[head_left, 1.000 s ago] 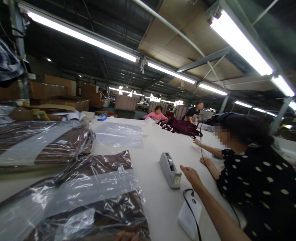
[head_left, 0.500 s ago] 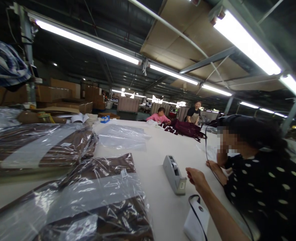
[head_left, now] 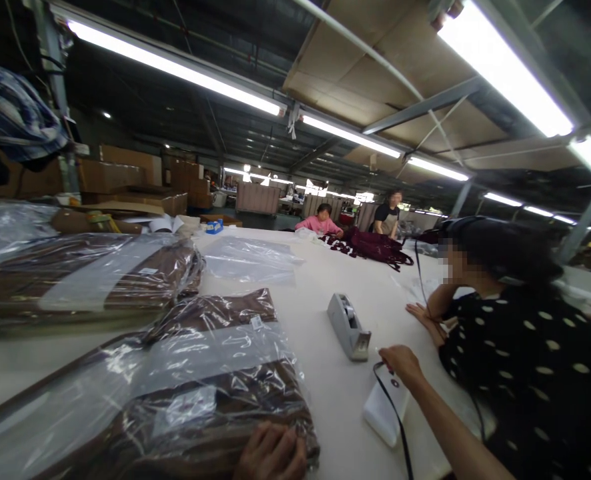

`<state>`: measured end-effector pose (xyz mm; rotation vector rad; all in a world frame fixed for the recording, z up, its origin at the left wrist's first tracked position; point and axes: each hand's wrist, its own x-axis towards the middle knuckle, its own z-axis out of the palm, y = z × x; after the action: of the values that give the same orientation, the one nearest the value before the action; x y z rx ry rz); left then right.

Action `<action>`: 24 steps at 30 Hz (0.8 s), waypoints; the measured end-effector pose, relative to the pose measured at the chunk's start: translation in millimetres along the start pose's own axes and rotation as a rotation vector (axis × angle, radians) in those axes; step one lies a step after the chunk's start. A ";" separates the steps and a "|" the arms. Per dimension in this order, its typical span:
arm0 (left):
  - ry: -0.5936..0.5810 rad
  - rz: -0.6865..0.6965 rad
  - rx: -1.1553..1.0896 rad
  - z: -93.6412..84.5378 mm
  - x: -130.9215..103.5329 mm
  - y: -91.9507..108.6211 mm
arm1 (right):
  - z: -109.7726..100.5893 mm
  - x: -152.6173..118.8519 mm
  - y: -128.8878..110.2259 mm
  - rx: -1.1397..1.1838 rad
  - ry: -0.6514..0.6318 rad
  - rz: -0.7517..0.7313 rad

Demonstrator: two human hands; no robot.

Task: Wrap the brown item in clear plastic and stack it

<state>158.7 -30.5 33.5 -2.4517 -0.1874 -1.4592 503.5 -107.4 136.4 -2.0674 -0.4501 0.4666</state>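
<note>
At the bottom edge, my left hand (head_left: pixel 271 452) lies on the near end of a clear plastic bag (head_left: pixel 205 363) with a folded brown garment (head_left: pixel 225 310) inside. Its fingers are curled together against the film. My right hand (head_left: pixel 401 364) is closed at the top of a black cord (head_left: pixel 394 407), by a white case (head_left: pixel 383 410) lying on the table; its fingertips are partly hidden. Just beyond that hand stands a grey tape dispenser (head_left: pixel 349 327). Another bagged brown garment (head_left: pixel 105 267) lies farther left.
A co-worker in a dotted top (head_left: pixel 535 373) leans on the white table (head_left: pixel 320 267) at the right. Flat clear bags (head_left: pixel 250 257) lie ahead. Dark red garments (head_left: pixel 375 248) are piled at the far end, near two more people. Cardboard boxes (head_left: pixel 120 177) stand back left.
My left hand has come into view on the bagged garment. My right hand has moved down and nearer, from above the table to the cord at the white case. The view has shifted slightly.
</note>
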 end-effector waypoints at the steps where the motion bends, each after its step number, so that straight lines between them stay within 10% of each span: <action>1: -0.022 -0.027 -0.037 -2.9 1.2 1.6 | 3.9 -16.3 0.5 0.030 -0.036 -0.006; 10: -0.102 -0.085 -0.145 -17.0 10.7 9.4 | 102.5 -205.0 26.7 0.567 -0.411 0.109; 24: -0.182 -0.036 -0.144 -6.3 3.1 10.9 | 123.7 -206.8 47.6 0.652 -0.267 0.393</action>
<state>157.6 -42.9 37.2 -2.7117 -0.1697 -1.3039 270.8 -142.7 65.8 -1.4541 -0.0185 0.9865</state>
